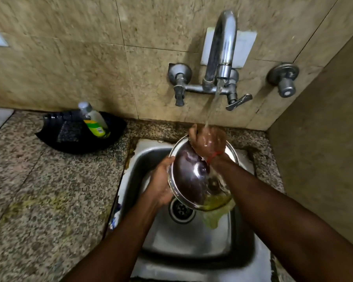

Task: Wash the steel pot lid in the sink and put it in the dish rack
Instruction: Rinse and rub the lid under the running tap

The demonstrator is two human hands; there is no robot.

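Note:
The round steel pot lid [189,178] is tilted over the steel sink [192,243], dome side toward me, with its knob near the middle. My left hand [161,184] grips the lid's left rim. My right hand [208,142] rests on the lid's top edge, fingers curled over the rim, directly under the stream of water falling from the tap [222,49]. Yellowish water spills off the lid's lower right edge into the sink. No dish rack is in view.
A black tray [69,137] holding a dish soap bottle [95,121] sits on the granite counter [39,200] left of the sink. Tap valves [178,78] [284,80] stick out of the tiled wall. The drain [180,210] lies under the lid. A wall closes the right side.

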